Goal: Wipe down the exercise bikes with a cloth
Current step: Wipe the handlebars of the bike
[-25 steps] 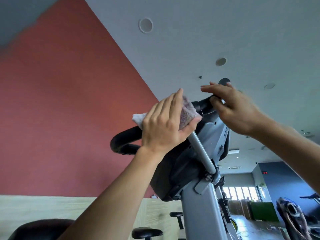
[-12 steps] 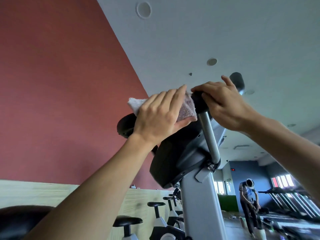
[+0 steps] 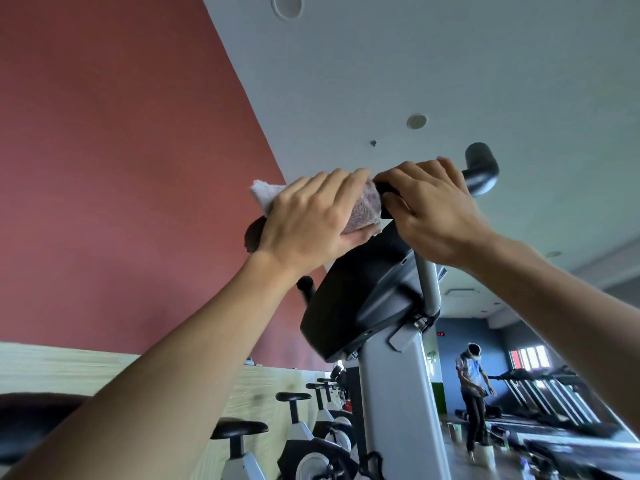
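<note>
Head view: we are looking up at the bike (image 3: 391, 341) at center frame, wiping its handlebar (image 3: 481, 171). Our left hand (image 3: 311, 220) is clamping the cloth (image 3: 363, 209) against the bar at center, fingers curled over it. Our right hand (image 3: 433, 209) is wrapping the bar just beside it, steadying the bike. Next, we judge, the cloth needs sliding toward the bar's left end (image 3: 254, 233), under firm pressure. The bar beneath both hands is hidden, most of the cloth too. More bikes (image 3: 311, 427) are standing at lower center; a person (image 3: 472, 386) at lower right is blurred.
</note>
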A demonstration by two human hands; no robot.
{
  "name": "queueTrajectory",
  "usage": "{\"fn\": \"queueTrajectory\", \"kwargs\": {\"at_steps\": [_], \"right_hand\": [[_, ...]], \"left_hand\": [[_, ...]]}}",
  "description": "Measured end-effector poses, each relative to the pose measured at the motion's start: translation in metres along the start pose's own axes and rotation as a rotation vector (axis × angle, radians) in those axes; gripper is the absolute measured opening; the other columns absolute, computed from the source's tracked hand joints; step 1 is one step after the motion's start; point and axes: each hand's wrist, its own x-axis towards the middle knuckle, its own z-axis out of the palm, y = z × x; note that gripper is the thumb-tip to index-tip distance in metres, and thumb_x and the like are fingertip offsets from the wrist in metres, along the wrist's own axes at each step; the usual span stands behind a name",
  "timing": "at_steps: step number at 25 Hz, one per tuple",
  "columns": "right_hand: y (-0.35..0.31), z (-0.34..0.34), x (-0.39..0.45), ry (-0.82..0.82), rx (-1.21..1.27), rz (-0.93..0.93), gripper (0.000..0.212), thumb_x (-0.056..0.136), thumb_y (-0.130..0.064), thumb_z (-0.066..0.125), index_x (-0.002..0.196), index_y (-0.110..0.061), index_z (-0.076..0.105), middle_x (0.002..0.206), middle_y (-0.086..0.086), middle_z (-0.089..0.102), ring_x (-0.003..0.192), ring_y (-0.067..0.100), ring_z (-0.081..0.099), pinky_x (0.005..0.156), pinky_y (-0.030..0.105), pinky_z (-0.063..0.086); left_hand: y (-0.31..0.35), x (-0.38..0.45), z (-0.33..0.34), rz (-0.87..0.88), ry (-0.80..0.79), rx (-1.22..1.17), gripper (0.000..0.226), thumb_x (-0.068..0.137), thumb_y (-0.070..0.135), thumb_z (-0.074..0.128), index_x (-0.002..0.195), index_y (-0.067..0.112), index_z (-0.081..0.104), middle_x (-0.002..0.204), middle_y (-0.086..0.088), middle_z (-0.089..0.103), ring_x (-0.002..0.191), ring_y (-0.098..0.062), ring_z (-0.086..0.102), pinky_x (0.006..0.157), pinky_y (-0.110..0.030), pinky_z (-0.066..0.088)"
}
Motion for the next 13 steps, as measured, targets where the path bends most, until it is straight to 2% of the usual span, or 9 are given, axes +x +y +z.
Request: {"fn": "queueTrajectory", "kwargs": {"at_steps": [3, 7, 11, 13], "right_hand": [[-0.005, 0.000, -0.004, -0.002, -0.002, 0.023, 0.052, 0.094, -0.043, 0.031, 0.137, -0.026, 0.055, 0.133, -0.005, 0.057, 0.137, 0.024, 0.038, 0.124, 0.045, 0.004], [-0.009, -0.002, -0.006, -0.027, -0.054, -0.025, 0.045, 0.102, -0.039, 0.045, 0.143, -0.023, 0.051, 0.142, -0.005, 0.054, 0.142, 0.022, 0.034, 0.125, 0.045, 0.001], [-0.033, 0.005, 0.002, -0.071, -0.129, -0.122, 0.045, 0.100, -0.037, 0.052, 0.144, -0.023, 0.050, 0.140, -0.005, 0.056, 0.143, 0.020, 0.037, 0.126, 0.048, -0.001], [-0.042, 0.009, 0.005, -0.084, -0.144, -0.148, 0.045, 0.099, -0.029, 0.054, 0.144, -0.024, 0.050, 0.138, -0.006, 0.058, 0.142, 0.020, 0.040, 0.126, 0.048, -0.003]], "left_hand": [[-0.020, -0.024, -0.005, -0.025, 0.019, -0.005, 0.069, 0.097, 0.066, 0.054, 0.132, 0.007, 0.062, 0.107, -0.006, 0.070, 0.090, -0.024, 0.068, 0.078, -0.038, 0.054], [-0.018, -0.033, -0.010, -0.145, 0.028, 0.039, 0.070, 0.097, 0.069, 0.050, 0.130, 0.009, 0.064, 0.107, -0.005, 0.070, 0.089, -0.024, 0.067, 0.079, -0.037, 0.050], [-0.022, -0.028, -0.016, -0.034, -0.032, -0.055, 0.073, 0.096, 0.069, 0.052, 0.134, 0.007, 0.060, 0.111, -0.006, 0.068, 0.095, -0.024, 0.066, 0.083, -0.037, 0.051], [-0.035, -0.037, -0.019, -0.033, -0.064, -0.114, 0.077, 0.096, 0.070, 0.050, 0.138, 0.006, 0.056, 0.115, -0.007, 0.067, 0.100, -0.024, 0.066, 0.087, -0.037, 0.051]]}}
